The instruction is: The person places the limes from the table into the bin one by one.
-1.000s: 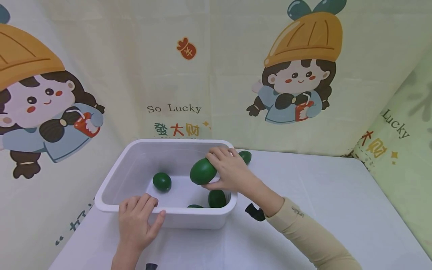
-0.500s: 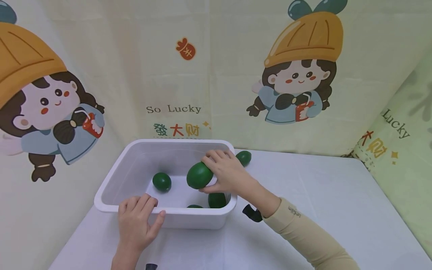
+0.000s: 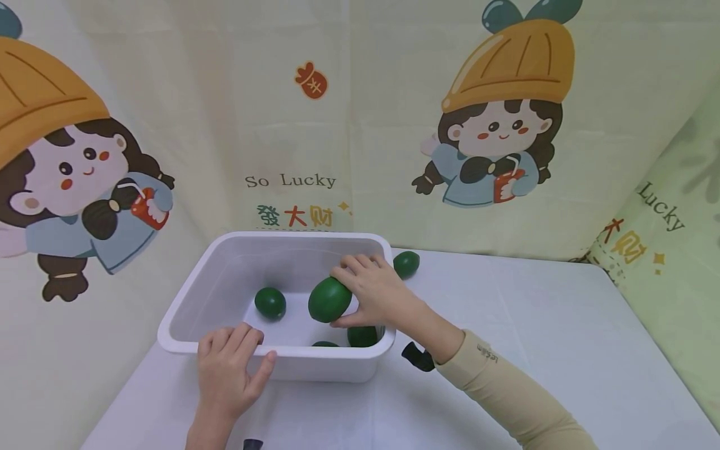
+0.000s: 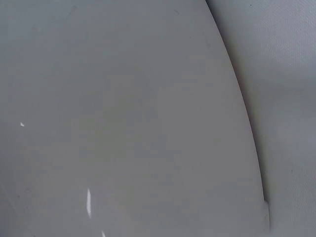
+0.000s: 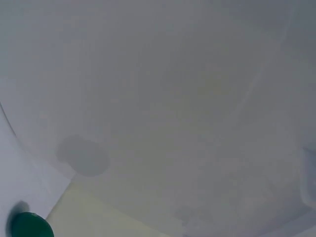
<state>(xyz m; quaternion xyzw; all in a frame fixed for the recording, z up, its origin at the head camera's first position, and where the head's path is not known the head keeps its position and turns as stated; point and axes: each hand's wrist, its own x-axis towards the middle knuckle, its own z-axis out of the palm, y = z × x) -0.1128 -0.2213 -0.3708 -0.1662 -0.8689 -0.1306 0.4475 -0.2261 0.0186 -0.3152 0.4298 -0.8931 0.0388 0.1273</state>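
Observation:
My right hand [image 3: 374, 290] grips a dark green oval fruit [image 3: 329, 300], smooth and avocado-like, above the floor of a white plastic tub [image 3: 320, 352]. Below that hand sits another green fruit [image 3: 362, 336], partly covered by the tub's front rim. A green fruit [image 3: 270, 303] lies farther left inside, and only the top of one more green fruit [image 3: 325, 344] shows behind the front rim. My left hand [image 3: 227, 372] holds the tub's front rim, fingers over the edge and thumb outside. In the left wrist view, pale plastic wall [image 4: 138, 118] fills most of the picture.
Outside the tub, at its back right corner, a green fruit [image 3: 407, 265] rests on the white table [image 3: 523, 350]. That fruit [image 5: 30, 226] also shows low in the right wrist view. A printed cloth backdrop [image 3: 382, 125] rises behind the table. Black straps [image 3: 418, 357] show near the wrists.
My right hand has moved slightly left and lower with the green fruit, uncovering more of the fruit outside the tub. My left hand keeps its place on the rim.

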